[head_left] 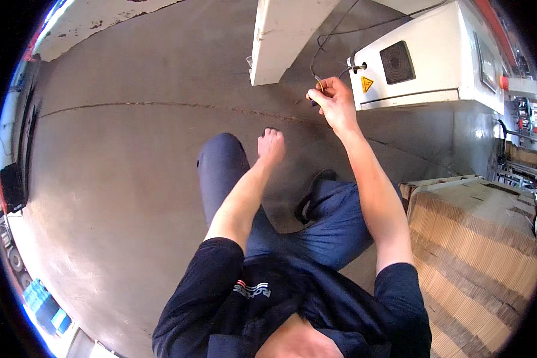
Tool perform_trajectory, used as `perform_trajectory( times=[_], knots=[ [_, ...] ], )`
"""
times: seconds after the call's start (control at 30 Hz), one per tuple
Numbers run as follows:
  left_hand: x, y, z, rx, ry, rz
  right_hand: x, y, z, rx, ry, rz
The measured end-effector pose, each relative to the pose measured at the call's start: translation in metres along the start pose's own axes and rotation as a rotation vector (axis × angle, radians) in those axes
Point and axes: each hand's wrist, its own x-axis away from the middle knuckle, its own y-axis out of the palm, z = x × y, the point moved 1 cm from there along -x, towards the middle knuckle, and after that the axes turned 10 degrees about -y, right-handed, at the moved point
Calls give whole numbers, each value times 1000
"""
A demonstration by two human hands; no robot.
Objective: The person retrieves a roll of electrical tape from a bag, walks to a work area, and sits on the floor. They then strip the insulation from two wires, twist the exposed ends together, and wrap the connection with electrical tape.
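My right hand (335,102) is raised beside a white machine cabinet (437,65). Its thumb and fingers pinch the end of a black cable (313,64), where a thin yellowish wire shows. Something small and dark peeks out below those fingers, too little of it to name. Lower and to the left, my left hand (272,147) hangs over the floor in front of my knee. Its fingers are curled round something dark, mostly hidden. Another cable enters a hole in the cabinet's front, near a yellow warning triangle (367,85).
A fan grille (397,62) sits in the cabinet's front. Left of it stands a white machine leg (283,42). Stacked flat cardboard (477,238) rises close to my right arm. A long crack (143,104) crosses the grey floor (113,179).
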Motion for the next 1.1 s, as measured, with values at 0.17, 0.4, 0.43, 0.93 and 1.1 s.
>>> perform_trajectory(
  times=[0.17, 0.4, 0.43, 0.93, 1.1],
  knots=[
    [9, 26, 21, -238, 219, -60, 17, -26, -13, -150, 60, 44],
    [17, 53, 1, -178, 42, -162, 14, -29, -34, -327, 92, 5],
    [10, 28, 20, -25, 60, -206, 17, -38, -29, -334, 100, 24],
    [2, -226, 98, 1628, -24, -80, 24, -40, -46, -202, -32, -4],
    [0, -222, 99, 1663, -44, -17, 28, -35, -52, -111, -64, -26]
  ],
)
